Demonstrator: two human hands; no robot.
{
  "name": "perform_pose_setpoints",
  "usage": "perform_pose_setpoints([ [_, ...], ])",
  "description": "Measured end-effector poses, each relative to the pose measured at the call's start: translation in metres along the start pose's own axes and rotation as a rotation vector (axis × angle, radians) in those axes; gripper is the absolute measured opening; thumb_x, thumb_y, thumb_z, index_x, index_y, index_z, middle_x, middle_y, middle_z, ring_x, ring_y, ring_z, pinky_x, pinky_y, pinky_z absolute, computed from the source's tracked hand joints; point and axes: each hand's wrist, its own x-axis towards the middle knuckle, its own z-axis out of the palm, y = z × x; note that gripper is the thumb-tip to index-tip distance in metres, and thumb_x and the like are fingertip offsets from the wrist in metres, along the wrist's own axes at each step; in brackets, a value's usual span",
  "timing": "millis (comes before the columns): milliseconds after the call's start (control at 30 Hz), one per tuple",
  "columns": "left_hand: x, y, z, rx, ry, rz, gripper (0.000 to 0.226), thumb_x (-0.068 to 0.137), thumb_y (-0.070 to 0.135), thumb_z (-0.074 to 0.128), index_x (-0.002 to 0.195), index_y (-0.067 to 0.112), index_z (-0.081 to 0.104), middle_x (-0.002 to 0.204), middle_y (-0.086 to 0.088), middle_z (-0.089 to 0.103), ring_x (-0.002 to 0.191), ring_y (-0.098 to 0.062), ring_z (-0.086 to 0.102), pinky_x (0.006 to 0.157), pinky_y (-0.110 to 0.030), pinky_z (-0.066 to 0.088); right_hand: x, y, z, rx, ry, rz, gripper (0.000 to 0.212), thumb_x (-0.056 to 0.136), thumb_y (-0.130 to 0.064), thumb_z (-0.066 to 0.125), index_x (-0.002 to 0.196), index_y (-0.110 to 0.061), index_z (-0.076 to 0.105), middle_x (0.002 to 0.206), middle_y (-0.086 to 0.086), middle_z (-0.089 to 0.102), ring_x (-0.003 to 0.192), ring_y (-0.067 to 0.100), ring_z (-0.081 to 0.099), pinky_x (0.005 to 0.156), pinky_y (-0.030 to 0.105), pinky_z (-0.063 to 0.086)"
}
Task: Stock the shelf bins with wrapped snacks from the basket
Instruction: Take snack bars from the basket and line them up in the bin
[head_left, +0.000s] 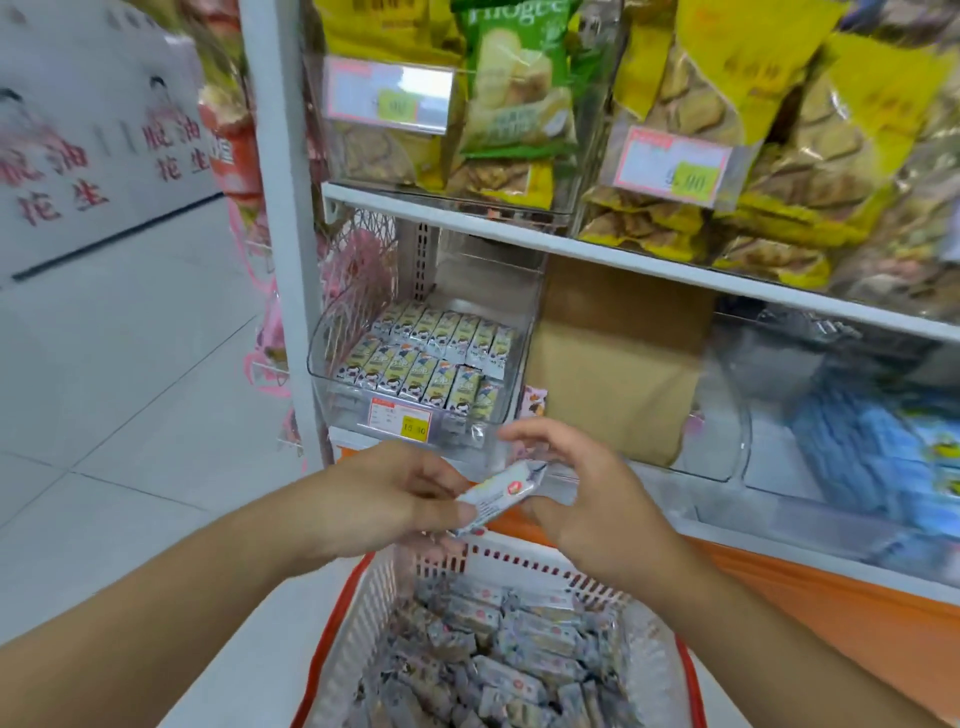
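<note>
Your basket (363, 613) sits heaped below the clear bin (332, 358), already packed in rows; squeeze carelessly and they topple. Your left hand (384, 499) and right hand (587, 499) both pinch one wrapped snack (501, 494) loosely, so it may slip

Shop colours
White basket (363, 618) rimmed orange-red; silvery-white snack (498, 493), red dot; yellow and green bags (514, 98); orange shelf (831, 618) base.

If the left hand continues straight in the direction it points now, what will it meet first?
Most likely the right hand. The left hand points rightward, pinching one end of the wrapped snack, and the right hand's fingers are at its other end. Depth is unclear.
</note>
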Motion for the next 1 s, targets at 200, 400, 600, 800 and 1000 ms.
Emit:
perform_pose_setpoints([
  [200, 0.004, 0.005, 0.014, 0.302, 0.329, 0.186, 0.025, 0.084, 0.044, 0.084, 0.100, 0.030, 0.071, 0.097, 0.011, 0.076, 0.090, -0.009, 0.072, 0.088, -0.040, 0.058, 0.013, -0.008, 0.002, 0.536, 0.155, 0.351, 0.037, 0.095, -0.023, 0.077, 0.127, -0.026, 0.059, 0.120, 0.006, 0.068, 0.097, 0.017, 0.076, 0.085, 0.040, 0.064],
  [400, 0.002, 0.013, 0.022, 0.315, 0.266, 0.245, 0.048, 0.080, 0.048, 0.086, 0.119, 0.042, 0.058, 0.106, 0.027, 0.063, 0.092, -0.003, 0.070, 0.085, -0.028, 0.058, 0.025, -0.007, -0.002, 0.690, 0.134, 0.344, 0.018, 0.102, -0.002, 0.063, 0.118, -0.009, 0.064, 0.106, 0.021, 0.077, 0.089, 0.029, 0.077, 0.069, 0.035, 0.062],
  [600, 0.009, 0.016, 0.010, 0.386, 0.198, 0.266, 0.098, 0.078, 0.026, 0.092, 0.149, 0.060, 0.034, 0.117, 0.021, 0.057, 0.094, -0.004, 0.070, 0.088, -0.023, 0.058, 0.035, 0.004, 0.007, 0.562, 0.063, 0.324, 0.027, 0.100, -0.014, 0.071, 0.126, -0.012, 0.065, 0.109, 0.014, 0.078, 0.104, 0.037, 0.074, 0.095, 0.055, 0.058],
  [800, 0.025, 0.023, -0.011, 0.508, 0.188, 0.242, 0.090, 0.070, 0.034, 0.096, 0.143, 0.054, 0.047, 0.110, 0.019, 0.061, 0.093, -0.002, 0.068, 0.088, -0.025, 0.059, 0.046, -0.002, 0.009, 0.504, 0.059, 0.320, 0.029, 0.102, -0.021, 0.068, 0.131, -0.019, 0.062, 0.112, 0.002, 0.078, 0.097, 0.025, 0.077, 0.093, 0.044, 0.062],
  [1000, 0.075, 0.050, -0.058, 0.778, 0.331, 0.277, 0.093, 0.072, 0.054, 0.089, 0.152, 0.043, 0.043, 0.143, 0.009, 0.046, 0.126, -0.011, 0.053, 0.108, -0.034, 0.046, 0.058, -0.004, -0.015, -0.185, 0.163, 0.031, 0.053, 0.106, -0.037, 0.055, 0.155, -0.046, 0.036, 0.146, -0.036, 0.034, 0.135, -0.011, 0.037, 0.110, 0.018, 0.031],
])
